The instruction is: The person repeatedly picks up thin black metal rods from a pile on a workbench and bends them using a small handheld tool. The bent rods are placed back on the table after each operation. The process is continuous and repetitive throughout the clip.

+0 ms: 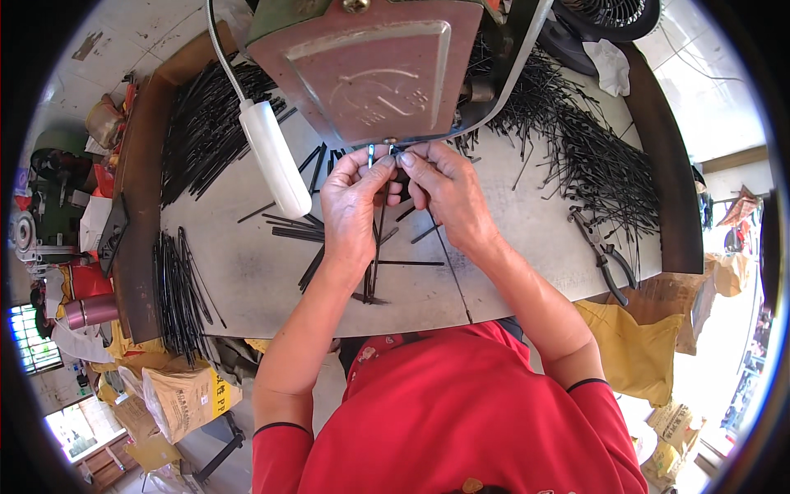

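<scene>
Just below the machine head point(370, 70), my two hands meet with fingertips nearly touching. My left hand point(355, 198) is closed in a pinch around thin black rods point(376, 247), which hang down from under its fingers. My right hand point(448, 189) pinches a long thin black rod point(448, 263) that slants down toward the table's near edge. Both thumbs press at a small dark piece under the machine; my fingers cover most of it. Loose short black strips point(296, 229) lie beside my left wrist.
A white tube lamp point(276, 160) hangs left of my hands. Piles of black rods lie at far left point(210, 123), near left point(177, 288) and right point(568, 140) on the metal table point(510, 280). Pliers point(605, 255) rest at right. Raised wooden side boards point(666, 165) border the table.
</scene>
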`<state>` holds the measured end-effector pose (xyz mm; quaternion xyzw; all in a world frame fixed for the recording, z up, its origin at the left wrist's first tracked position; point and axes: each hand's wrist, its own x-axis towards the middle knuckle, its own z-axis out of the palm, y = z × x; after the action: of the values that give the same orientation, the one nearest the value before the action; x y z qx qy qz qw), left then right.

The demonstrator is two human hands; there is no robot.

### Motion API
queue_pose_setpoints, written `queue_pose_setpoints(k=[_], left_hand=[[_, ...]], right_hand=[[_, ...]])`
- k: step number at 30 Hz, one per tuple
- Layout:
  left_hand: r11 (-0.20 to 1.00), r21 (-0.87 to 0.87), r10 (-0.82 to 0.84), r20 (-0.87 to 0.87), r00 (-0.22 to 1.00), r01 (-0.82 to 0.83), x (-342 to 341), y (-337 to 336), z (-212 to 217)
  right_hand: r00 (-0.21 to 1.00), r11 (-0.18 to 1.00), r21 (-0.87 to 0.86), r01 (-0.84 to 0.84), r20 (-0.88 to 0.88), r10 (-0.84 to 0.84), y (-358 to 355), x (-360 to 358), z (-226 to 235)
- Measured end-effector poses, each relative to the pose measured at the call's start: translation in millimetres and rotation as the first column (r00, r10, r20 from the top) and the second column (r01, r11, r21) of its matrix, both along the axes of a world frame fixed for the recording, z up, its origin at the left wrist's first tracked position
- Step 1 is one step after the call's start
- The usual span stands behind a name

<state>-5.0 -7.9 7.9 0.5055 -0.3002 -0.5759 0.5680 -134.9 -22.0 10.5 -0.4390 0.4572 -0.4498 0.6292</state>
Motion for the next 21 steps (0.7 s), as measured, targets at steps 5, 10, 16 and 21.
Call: queue_pose_setpoints(k=[5, 10, 16, 21], left_hand=[[1.000, -0.005, 0.006, -0.019, 1.000, -0.007, 0.0, -0.4, 1.3], [1.000, 0.019, 0.023, -0.052, 0.998, -0.022, -1.1, -1.2, 0.4], [0.997, 0.043, 0.065, -0.094, 0.993, -0.061, -7.0, 0.3, -2.2], [0.998, 0.058, 0.033, -0.112, 0.993, -0.027, -1.4, -5.1, -8.5]], right_hand=[[0.999, 0.998, 0.039, -0.042, 0.018, 0.041, -1.3, -4.3, -0.6], [0.993, 0.999, 0.010, -0.031, 0.111, 0.030, -1.2, -0.1, -4.0], [0.991, 1.000, 0.004, 0.001, 0.132, -0.002, -1.2, 2.9, -5.7], [0.996, 0.999, 0.020, -0.050, 0.078, 0.048, -6.3, -1.5, -6.4]])
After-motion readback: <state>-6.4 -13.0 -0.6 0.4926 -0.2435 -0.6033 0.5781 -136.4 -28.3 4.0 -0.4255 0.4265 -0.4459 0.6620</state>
